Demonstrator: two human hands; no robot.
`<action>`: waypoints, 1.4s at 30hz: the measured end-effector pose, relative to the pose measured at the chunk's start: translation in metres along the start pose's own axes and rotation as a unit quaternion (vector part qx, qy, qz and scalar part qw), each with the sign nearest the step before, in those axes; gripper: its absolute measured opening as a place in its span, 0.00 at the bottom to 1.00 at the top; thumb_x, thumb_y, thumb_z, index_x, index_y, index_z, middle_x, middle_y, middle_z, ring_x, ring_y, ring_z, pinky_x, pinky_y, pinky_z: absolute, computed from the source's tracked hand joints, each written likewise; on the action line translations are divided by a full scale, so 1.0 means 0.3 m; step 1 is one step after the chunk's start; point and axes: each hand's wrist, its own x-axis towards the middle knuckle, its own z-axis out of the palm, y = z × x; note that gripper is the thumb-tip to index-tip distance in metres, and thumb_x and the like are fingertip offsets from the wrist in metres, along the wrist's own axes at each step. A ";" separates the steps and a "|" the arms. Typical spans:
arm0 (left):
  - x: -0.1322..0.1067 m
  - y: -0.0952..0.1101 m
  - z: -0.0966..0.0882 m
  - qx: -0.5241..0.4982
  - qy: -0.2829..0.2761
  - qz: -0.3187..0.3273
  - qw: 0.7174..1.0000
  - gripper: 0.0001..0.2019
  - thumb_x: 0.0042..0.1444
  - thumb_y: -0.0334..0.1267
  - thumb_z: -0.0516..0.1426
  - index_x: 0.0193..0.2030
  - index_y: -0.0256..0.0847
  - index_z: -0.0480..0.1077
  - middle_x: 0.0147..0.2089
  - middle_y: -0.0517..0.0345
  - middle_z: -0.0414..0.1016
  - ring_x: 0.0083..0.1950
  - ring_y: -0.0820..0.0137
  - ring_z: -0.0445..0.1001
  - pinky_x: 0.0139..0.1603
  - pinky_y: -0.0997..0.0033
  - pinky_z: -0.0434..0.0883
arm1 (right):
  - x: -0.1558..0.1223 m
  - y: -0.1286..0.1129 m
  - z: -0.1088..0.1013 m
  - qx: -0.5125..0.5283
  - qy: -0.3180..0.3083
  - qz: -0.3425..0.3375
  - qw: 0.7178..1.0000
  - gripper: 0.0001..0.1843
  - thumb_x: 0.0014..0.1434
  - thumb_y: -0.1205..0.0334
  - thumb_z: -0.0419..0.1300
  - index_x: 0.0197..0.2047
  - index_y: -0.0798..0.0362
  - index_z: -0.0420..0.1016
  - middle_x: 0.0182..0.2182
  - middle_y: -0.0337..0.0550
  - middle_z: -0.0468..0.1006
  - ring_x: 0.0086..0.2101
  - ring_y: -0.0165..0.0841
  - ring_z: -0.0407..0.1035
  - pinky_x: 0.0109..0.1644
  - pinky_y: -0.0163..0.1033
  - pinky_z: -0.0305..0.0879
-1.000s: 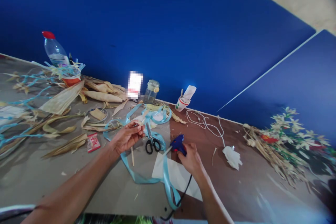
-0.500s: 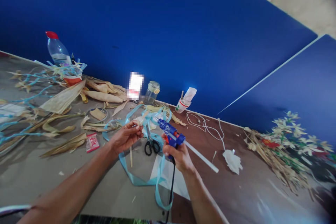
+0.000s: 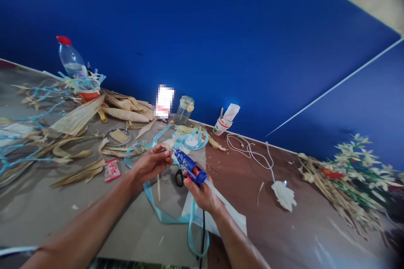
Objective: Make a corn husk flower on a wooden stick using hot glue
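My right hand [image 3: 202, 191] is wrapped round a blue glue gun [image 3: 189, 166], with a clear glue stick [image 3: 212, 184] sticking out of its back end. The gun's nozzle points up and left, at the fingertips of my left hand [image 3: 155, 160]. Those fingers are pinched on a small pale piece of dried husk [image 3: 167, 146]; its exact shape is partly hidden. Black-handled scissors [image 3: 179, 178] lie under the gun, mostly covered. A light blue ribbon [image 3: 167, 217] loops over the table around both hands. A white sheet of paper [image 3: 238, 220] lies beneath my right wrist.
Dried corn husks [image 3: 126, 113] spread over the left side, beside a red-capped bottle [image 3: 72, 59]. A glass jar [image 3: 184, 110], a paper cup [image 3: 221, 127] and a white cable [image 3: 248, 149] stand or lie near the blue partition. White flowers [image 3: 362, 155] lie at right.
My right hand has brought the glue gun left, its nozzle now at my left fingertips. The scissors are more covered. My left hand has hardly moved.
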 end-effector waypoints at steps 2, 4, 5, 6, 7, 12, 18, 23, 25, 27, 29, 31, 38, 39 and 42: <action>0.000 -0.001 0.002 0.005 -0.004 0.002 1.000 0.07 0.43 0.26 0.65 0.28 0.35 0.71 0.27 0.59 0.71 0.26 0.78 0.68 0.34 0.73 0.72 | -0.002 0.008 0.004 0.008 0.002 0.005 1.000 0.10 0.56 0.56 0.59 0.38 0.52 0.69 0.32 0.42 0.74 0.32 0.33 0.71 0.36 0.34 0.68; 0.000 0.000 0.004 0.008 -0.007 0.003 1.000 0.06 0.43 0.26 0.65 0.27 0.35 0.71 0.26 0.59 0.71 0.25 0.79 0.68 0.34 0.74 0.71 | -0.003 0.012 0.008 0.016 0.001 0.011 1.000 0.11 0.55 0.55 0.59 0.38 0.52 0.68 0.32 0.42 0.74 0.32 0.33 0.71 0.37 0.35 0.68; 0.000 0.000 0.005 0.010 -0.007 0.002 1.000 0.06 0.43 0.26 0.64 0.27 0.35 0.71 0.26 0.59 0.71 0.25 0.79 0.68 0.34 0.74 0.71 | -0.003 0.012 0.009 0.018 0.000 0.015 1.000 0.11 0.55 0.55 0.59 0.38 0.52 0.67 0.32 0.43 0.74 0.32 0.33 0.71 0.36 0.35 0.68; -0.001 0.001 0.006 0.011 -0.007 0.001 1.000 0.06 0.44 0.26 0.64 0.27 0.34 0.71 0.27 0.59 0.71 0.25 0.79 0.68 0.34 0.74 0.71 | -0.002 0.011 0.009 0.018 -0.002 0.017 1.000 0.11 0.55 0.55 0.59 0.38 0.52 0.67 0.32 0.42 0.74 0.31 0.33 0.71 0.36 0.35 0.68; -0.002 0.002 0.007 0.011 -0.006 -0.001 1.000 0.06 0.44 0.26 0.64 0.28 0.34 0.71 0.27 0.59 0.71 0.25 0.79 0.68 0.34 0.74 0.71 | -0.002 0.007 0.009 0.015 -0.003 0.018 1.000 0.12 0.55 0.54 0.59 0.38 0.52 0.66 0.32 0.42 0.74 0.31 0.33 0.71 0.36 0.35 0.68; -0.007 0.004 0.013 0.006 -0.008 -0.004 1.000 0.06 0.43 0.26 0.64 0.28 0.34 0.71 0.27 0.58 0.71 0.26 0.78 0.68 0.35 0.74 0.71 | 0.008 -0.020 0.002 -0.014 -0.020 0.003 1.000 0.12 0.56 0.53 0.58 0.36 0.52 0.64 0.30 0.41 0.72 0.30 0.31 0.68 0.34 0.34 0.66; -0.012 0.006 0.023 -0.001 0.002 0.000 1.000 0.07 0.43 0.25 0.64 0.28 0.35 0.71 0.25 0.60 0.70 0.25 0.78 0.67 0.32 0.75 0.71 | 0.019 -0.034 0.006 -0.073 -0.018 -0.053 0.996 0.11 0.56 0.53 0.56 0.32 0.52 0.63 0.28 0.40 0.67 0.29 0.31 0.65 0.32 0.35 0.64; -0.014 0.010 0.028 -0.004 0.012 -0.002 1.000 0.07 0.43 0.24 0.64 0.28 0.34 0.71 0.24 0.61 0.70 0.24 0.79 0.67 0.31 0.76 0.71 | 0.018 -0.034 0.006 -0.098 -0.026 -0.077 0.992 0.11 0.56 0.53 0.55 0.31 0.52 0.63 0.29 0.40 0.66 0.29 0.31 0.63 0.32 0.35 0.62; -0.015 0.011 0.029 -0.002 0.016 -0.002 1.000 0.07 0.43 0.25 0.64 0.28 0.34 0.71 0.24 0.61 0.70 0.24 0.79 0.67 0.31 0.77 0.70 | 0.016 -0.036 0.003 -0.108 -0.033 -0.081 0.990 0.11 0.57 0.53 0.55 0.31 0.52 0.62 0.28 0.40 0.65 0.29 0.31 0.62 0.32 0.35 0.61; -0.015 0.012 0.028 0.004 0.018 -0.002 1.000 0.06 0.43 0.25 0.64 0.27 0.34 0.71 0.24 0.60 0.70 0.24 0.79 0.67 0.31 0.77 0.70 | 0.014 -0.039 -0.001 -0.118 -0.042 -0.087 0.988 0.11 0.57 0.54 0.55 0.30 0.52 0.62 0.28 0.40 0.65 0.29 0.32 0.62 0.32 0.35 0.61; -0.014 0.011 0.026 0.008 0.016 0.000 1.000 0.06 0.43 0.25 0.64 0.27 0.34 0.71 0.24 0.60 0.70 0.24 0.79 0.67 0.31 0.77 0.70 | 0.013 -0.042 -0.005 -0.120 -0.045 -0.093 0.987 0.10 0.57 0.54 0.55 0.30 0.52 0.61 0.28 0.40 0.64 0.29 0.32 0.62 0.33 0.36 0.61; -0.011 0.009 0.021 0.007 0.009 0.002 1.000 0.06 0.44 0.25 0.64 0.27 0.34 0.71 0.24 0.60 0.70 0.24 0.79 0.67 0.32 0.76 0.70 | 0.013 -0.044 -0.007 -0.116 -0.042 -0.094 0.988 0.10 0.57 0.55 0.55 0.31 0.52 0.62 0.28 0.41 0.65 0.29 0.32 0.62 0.33 0.36 0.61; -0.003 0.000 0.012 -0.006 0.000 -0.001 1.000 0.07 0.42 0.26 0.64 0.27 0.35 0.70 0.25 0.60 0.70 0.25 0.79 0.67 0.32 0.76 0.70 | 0.027 -0.046 -0.002 -0.110 -0.018 -0.092 0.989 0.10 0.57 0.55 0.55 0.31 0.52 0.63 0.29 0.40 0.66 0.29 0.31 0.63 0.33 0.35 0.61; -0.004 0.001 0.014 -0.006 0.004 0.000 1.000 0.07 0.42 0.25 0.65 0.27 0.35 0.70 0.24 0.60 0.70 0.24 0.79 0.67 0.32 0.76 0.70 | 0.027 -0.046 -0.001 -0.109 -0.021 -0.092 0.990 0.10 0.57 0.55 0.55 0.31 0.52 0.63 0.29 0.40 0.66 0.29 0.31 0.62 0.32 0.35 0.61; -0.008 0.005 0.019 -0.005 0.013 -0.002 1.000 0.07 0.42 0.25 0.65 0.27 0.35 0.71 0.24 0.61 0.70 0.24 0.79 0.67 0.31 0.77 0.70 | 0.025 -0.044 -0.002 -0.112 -0.037 -0.086 0.989 0.09 0.57 0.56 0.55 0.31 0.52 0.63 0.28 0.40 0.66 0.29 0.31 0.62 0.32 0.34 0.61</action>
